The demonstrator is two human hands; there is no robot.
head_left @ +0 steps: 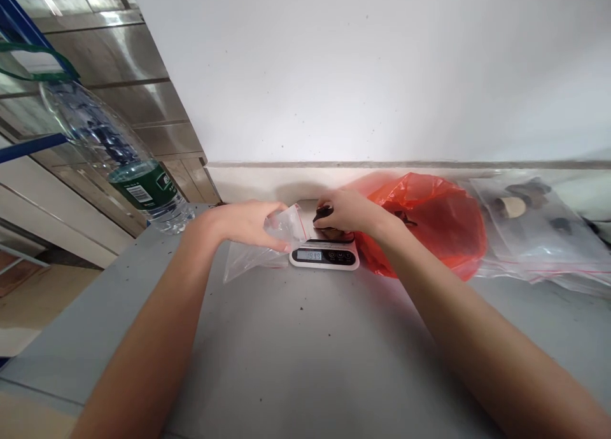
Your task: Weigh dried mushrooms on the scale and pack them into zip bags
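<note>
My left hand (pixel 255 224) is closed on a small clear zip bag (pixel 290 226), its mouth turned toward the scale. My right hand (pixel 347 211) pinches a small dark brown piece (pixel 323 216) over the white kitchen scale (pixel 325 264). What kind of thing the piece is, I cannot tell. Some brownish matter shows beneath those fingers, mostly hidden. The scale's display is lit, with digits too blurred to read surely. Under my left hand, another clear plastic bag (pixel 241 261) lies flat against the scale's left side.
Right of the scale, an open red plastic bag (pixel 446 235) touches my right forearm. Beyond it lie clear zip bags (pixel 529 238) holding dark and tan pieces. A large water bottle (pixel 143 184) stands at the grey table's (pixel 286 362) left edge. A white wall (pixel 382 76) rises behind.
</note>
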